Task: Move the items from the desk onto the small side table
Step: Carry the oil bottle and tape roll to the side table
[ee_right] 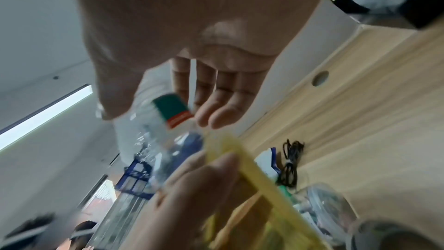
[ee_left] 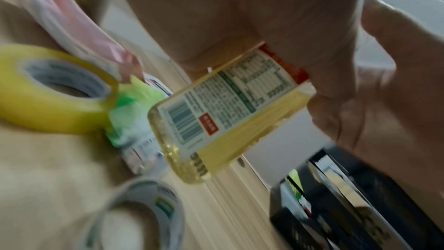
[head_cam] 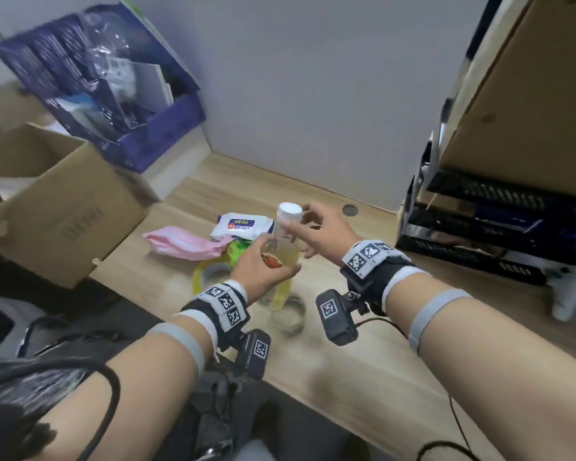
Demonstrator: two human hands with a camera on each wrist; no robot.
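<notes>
Head view: left hand (head_cam: 263, 264) has its fingers wrapped round the mid-body of the bottle (head_cam: 285, 241), on the label, holding it clear of the tabletop (head_cam: 363, 361). Right hand (head_cam: 320, 232) sits at the neck, fingers loosely curved just under the white cap (head_cam: 290, 211); right wrist view shows them straightish and spread beside the neck, and whether they actually touch it I cannot tell. Bottle is upright with a slight tilt, part-filled with pale yellow liquid. My read: thin clear plastic, light to moderate weight, the wall will dent under a hard squeeze, and liquid slosh shifts the balance. Label band is the best hold, since it is less slick than bare plastic; the neck under the cap is a good second point. Beyond the left fingers lie a pink packet (head_cam: 187, 242) and a wipes pack (head_cam: 241, 225); below them, a yellow tape roll (ee_left: 55, 90) and a clear tape roll (ee_left: 134, 214). Side table not in view.
</notes>
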